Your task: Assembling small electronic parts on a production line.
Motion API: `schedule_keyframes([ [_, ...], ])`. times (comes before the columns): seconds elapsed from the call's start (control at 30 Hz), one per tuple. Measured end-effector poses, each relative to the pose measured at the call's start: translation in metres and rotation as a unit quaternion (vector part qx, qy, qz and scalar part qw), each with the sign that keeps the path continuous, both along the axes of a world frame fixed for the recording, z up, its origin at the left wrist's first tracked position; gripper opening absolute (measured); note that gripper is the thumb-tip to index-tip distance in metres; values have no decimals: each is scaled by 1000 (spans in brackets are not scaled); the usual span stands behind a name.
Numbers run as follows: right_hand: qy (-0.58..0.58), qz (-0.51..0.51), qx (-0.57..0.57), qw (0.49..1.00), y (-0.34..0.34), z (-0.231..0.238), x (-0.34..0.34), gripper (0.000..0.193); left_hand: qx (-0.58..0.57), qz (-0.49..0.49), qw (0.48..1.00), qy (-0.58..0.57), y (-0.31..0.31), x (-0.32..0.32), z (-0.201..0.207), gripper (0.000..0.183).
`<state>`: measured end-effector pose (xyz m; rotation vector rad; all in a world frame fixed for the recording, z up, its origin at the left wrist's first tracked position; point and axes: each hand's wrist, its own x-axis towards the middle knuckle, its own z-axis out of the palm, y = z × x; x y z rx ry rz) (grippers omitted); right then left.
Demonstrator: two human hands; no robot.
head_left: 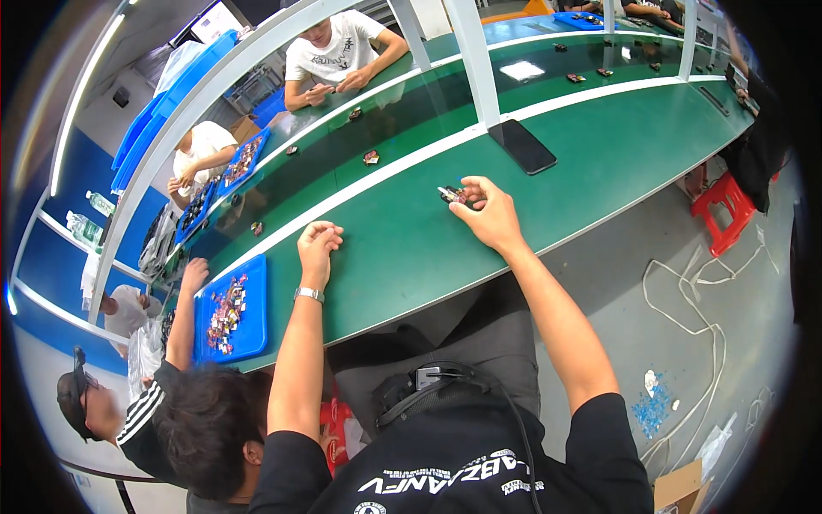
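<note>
The person's right hand (488, 214) reaches out over the green workbench (599, 163) and pinches a small component (451, 195), a dark and reddish piece with a pale end, between thumb and fingertips; the piece sits at the hand's far left edge, low over the bench surface, though whether it touches the bench cannot be told. The left hand (318, 242) rests on the bench nearer and to the left, fingers curled in; they seem to close on something tiny, but what, if anything, is between them is too small to tell. A silver wristwatch (309, 295) sits on that wrist.

Far and right of the right hand, a black phone (522, 146) lies flat on the bench, just beside a white upright post (475, 64). Beyond a white strip runs a glossy dark green conveyor belt (402, 128) carrying more small parts (371, 158), well apart from each other.

To the near left, a blue tray (257, 330) full of small mixed parts lies on the bench, and a neighbouring person's hand (194, 274) rests at its far edge. Across the belt, a person in a white T-shirt (338, 51) works with both hands together. On the grey floor to the right lie a white cord (702, 300) and a red plastic stool (723, 210).
</note>
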<state>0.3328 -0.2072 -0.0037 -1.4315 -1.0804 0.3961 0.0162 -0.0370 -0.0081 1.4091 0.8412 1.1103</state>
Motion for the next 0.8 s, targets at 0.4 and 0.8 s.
schedule_keyframes([
  [0.4,-13,1,-23,1000,-1,5,-5,49,-11,8,997,-81,2,-8,-4,10],
  [0.8,-105,153,30,982,7,18,-30,53,18,3,999,-45,3,-4,-3,8],
])
